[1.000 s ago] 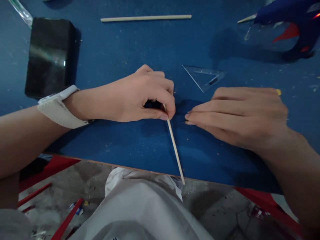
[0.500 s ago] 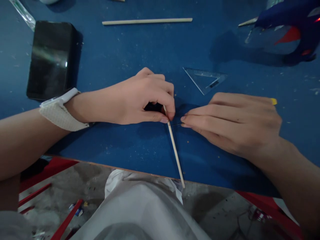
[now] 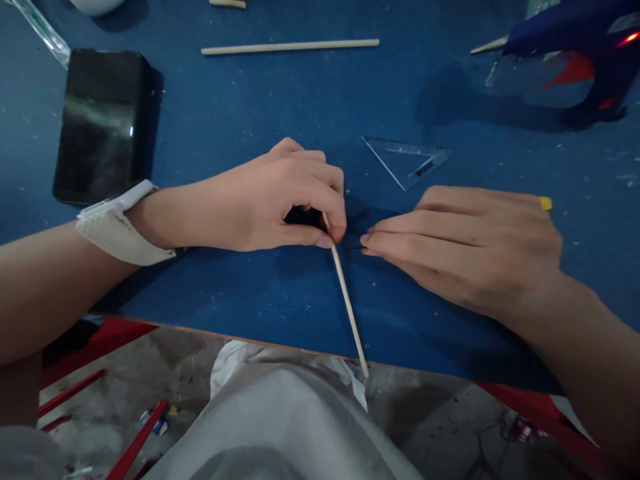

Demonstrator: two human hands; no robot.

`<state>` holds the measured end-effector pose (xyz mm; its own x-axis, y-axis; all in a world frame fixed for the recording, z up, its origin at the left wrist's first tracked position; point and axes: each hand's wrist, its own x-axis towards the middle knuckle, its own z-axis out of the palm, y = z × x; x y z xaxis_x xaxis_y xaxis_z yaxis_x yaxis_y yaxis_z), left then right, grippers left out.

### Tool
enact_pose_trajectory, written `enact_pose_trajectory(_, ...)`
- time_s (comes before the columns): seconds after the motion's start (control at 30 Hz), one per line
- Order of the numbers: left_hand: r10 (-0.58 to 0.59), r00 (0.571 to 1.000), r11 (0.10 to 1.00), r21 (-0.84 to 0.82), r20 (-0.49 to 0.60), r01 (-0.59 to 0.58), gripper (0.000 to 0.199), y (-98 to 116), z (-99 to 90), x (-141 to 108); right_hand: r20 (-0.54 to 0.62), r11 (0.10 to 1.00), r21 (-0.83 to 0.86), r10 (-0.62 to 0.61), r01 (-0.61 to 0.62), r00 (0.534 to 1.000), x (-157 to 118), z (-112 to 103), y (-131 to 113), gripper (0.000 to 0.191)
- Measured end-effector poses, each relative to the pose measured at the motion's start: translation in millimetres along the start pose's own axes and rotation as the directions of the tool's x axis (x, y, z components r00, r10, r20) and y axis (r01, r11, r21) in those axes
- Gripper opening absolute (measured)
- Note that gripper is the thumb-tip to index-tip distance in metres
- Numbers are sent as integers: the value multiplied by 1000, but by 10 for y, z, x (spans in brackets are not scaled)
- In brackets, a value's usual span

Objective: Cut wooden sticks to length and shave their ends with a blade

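Observation:
Between the thumb and index finger of my left hand (image 3: pixel 303 197) is a thin wooden stick (image 3: pixel 349 303). Its lower end sticks out past the table's front edge, and its upper end is hidden under my fingers. To the right, my right hand (image 3: pixel 470 243) has its fingertips pinched on a thin dark needle-like piece (image 3: pixel 357 250), whose short tip points at the stick without touching it. Most of that piece is hidden, so its exact kind cannot be told. A clear set square (image 3: pixel 407 163) lies just beyond my right hand.
Another wooden stick (image 3: pixel 290 47) lies farther back on the blue table (image 3: pixel 260 100), with a short wooden piece (image 3: pixel 227 4) behind it. A black box-like device (image 3: pixel 100 123) sits at left. At upper right stands a blue glue gun (image 3: pixel 555 33) with a lit red light.
My right hand's thin dark piece now shows a small gap from the stick, where it reached it before. The view has shifted slightly; both hands keep their grip.

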<state>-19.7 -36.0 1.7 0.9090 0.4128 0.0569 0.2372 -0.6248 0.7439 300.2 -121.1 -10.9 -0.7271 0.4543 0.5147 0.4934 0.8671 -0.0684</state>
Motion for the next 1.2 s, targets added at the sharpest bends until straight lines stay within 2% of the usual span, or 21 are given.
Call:
enact_pose_trajectory(0.3,-6,1000,1000,27,25,6,28,4,-14,-16,-3,1000,-7,-1,1,1000,-11,-13,2,19)
enact_pose_trajectory(0.87,-5,1000,1000,-7,7,5,24,-16,-2,1,-25,999,28,18,-18,1000,50,14,-69,11)
enact_pose_trajectory(1.2,-3,1000,1000,8,15,3,26,13,-3,2,-15,999,22,47,-46,999,12,19,-62,14)
